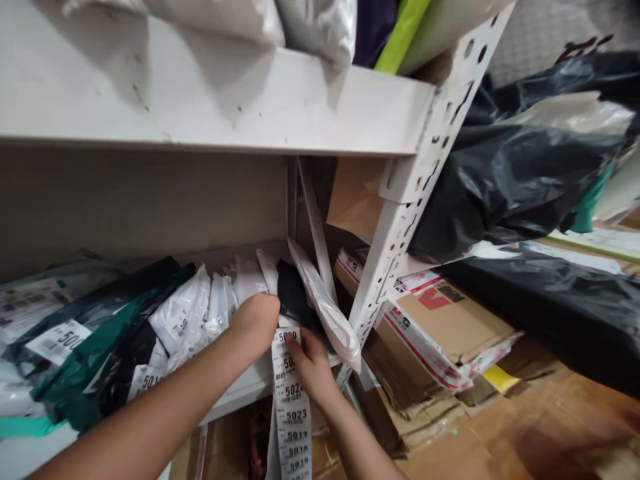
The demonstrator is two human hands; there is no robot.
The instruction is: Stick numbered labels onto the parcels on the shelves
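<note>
A long strip of white number labels (294, 417) hangs over the shelf's front edge, with printed numbers such as 5022 and 5023. Near its top end, my right hand (311, 360) pinches it between thumb and fingers. My left hand (257, 320) is closed at the strip's upper left, beside a black plastic mailing bag (293, 290); its fingertips are hidden, so what it grips cannot be made out. Right of the black bag, a white mailing bag (325, 303) leans outward over the edge. White parcels (185, 313) with number labels stand to the left of my hands.
Dark and green bagged parcels (115, 333) fill the left of the shelf (240, 390). A perforated white upright (400, 227) stands right of my hands, and a shelf beam (215, 93) crosses above. Beyond the upright are cardboard boxes (440, 320) and black bags (505, 180).
</note>
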